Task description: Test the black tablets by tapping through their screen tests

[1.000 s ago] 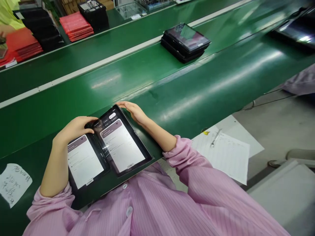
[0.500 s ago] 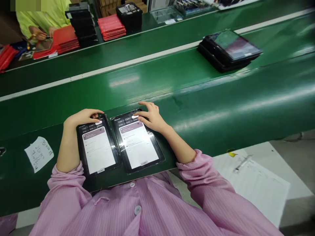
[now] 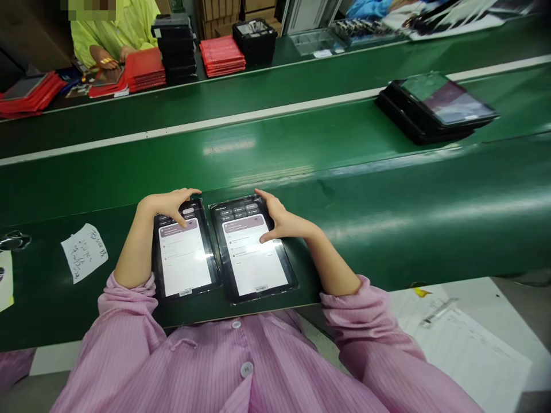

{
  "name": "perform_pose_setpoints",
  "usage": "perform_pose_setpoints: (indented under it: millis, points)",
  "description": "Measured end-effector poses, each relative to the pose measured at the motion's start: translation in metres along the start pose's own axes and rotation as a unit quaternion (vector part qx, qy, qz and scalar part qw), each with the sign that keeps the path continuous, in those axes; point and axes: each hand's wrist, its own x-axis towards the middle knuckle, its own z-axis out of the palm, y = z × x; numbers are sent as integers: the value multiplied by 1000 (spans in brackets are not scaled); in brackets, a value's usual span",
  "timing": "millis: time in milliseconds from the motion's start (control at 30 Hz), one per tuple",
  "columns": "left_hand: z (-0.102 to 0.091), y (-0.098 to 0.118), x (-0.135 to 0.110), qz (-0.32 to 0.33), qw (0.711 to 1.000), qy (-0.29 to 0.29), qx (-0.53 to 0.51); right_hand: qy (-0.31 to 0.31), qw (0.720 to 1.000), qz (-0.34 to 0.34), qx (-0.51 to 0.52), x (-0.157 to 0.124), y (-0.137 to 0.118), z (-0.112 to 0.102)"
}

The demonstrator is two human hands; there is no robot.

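Note:
Two black tablets lie side by side on the green ledge in front of me, both with lit white screens. My left hand [image 3: 170, 205] rests over the top of the left tablet [image 3: 184, 258], thumb touching its screen and fingers curled along the top edge. On the right tablet [image 3: 253, 255], my right hand [image 3: 279, 219] is spread at the upper right corner, with the thumb on the screen and fingers reaching the top edge. Neither hand grips or lifts a tablet.
A stack of dark tablets [image 3: 434, 109] sits on the green conveyor belt [image 3: 275, 143] at the right. A handwritten note [image 3: 84, 252] is stuck to the ledge at the left. Papers with a pen [image 3: 465, 338] lie at lower right. Across the belt, another person's hands [image 3: 107, 57] work among red covers [image 3: 221, 54] and black trays [image 3: 174, 46].
The right tablet, first lifted and overlapping the left one, now lies flat beside it. Both hands moved from holding the edges to touching the screens. My view swung left.

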Motion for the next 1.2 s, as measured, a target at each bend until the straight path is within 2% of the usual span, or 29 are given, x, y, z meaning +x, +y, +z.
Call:
perform_pose_setpoints:
  millis: [133,200,267,333,367,433,500,600,700,800,933,1067,1200]
  points:
    - [0,1,3,16,1000,9,1,25,1000,6,18,2,0,1]
    - [-1,2,3,27,999,19,19,85,994,29,55,6,4,3]
    - [-2,3,4,25,999,32,23,176,977,70,102,11,13,5]
    - [-3,3,4,0,998,63,-5,249,953,109,137,15,23,6]
    - [-3,3,4,-21,996,88,-24,264,945,118,149,15,26,7]
    - [-1,6,2,-57,989,133,-43,254,945,122,167,11,26,9]
    - [3,12,-3,-64,987,142,-35,220,954,118,167,1,19,14]
    - [13,26,-16,-27,996,90,-2,180,964,115,157,-21,0,26]
    - [26,39,-24,-18,998,39,51,168,962,121,176,-39,-11,36]
    - [38,46,-24,-22,996,32,80,170,957,127,196,-46,-10,38]
    - [47,46,-18,-37,994,42,89,186,948,140,215,-45,-4,35]
    - [42,41,-17,-18,997,23,69,223,923,178,258,-46,1,33]
    - [35,42,-17,-6,998,29,58,229,910,222,265,-49,3,32]
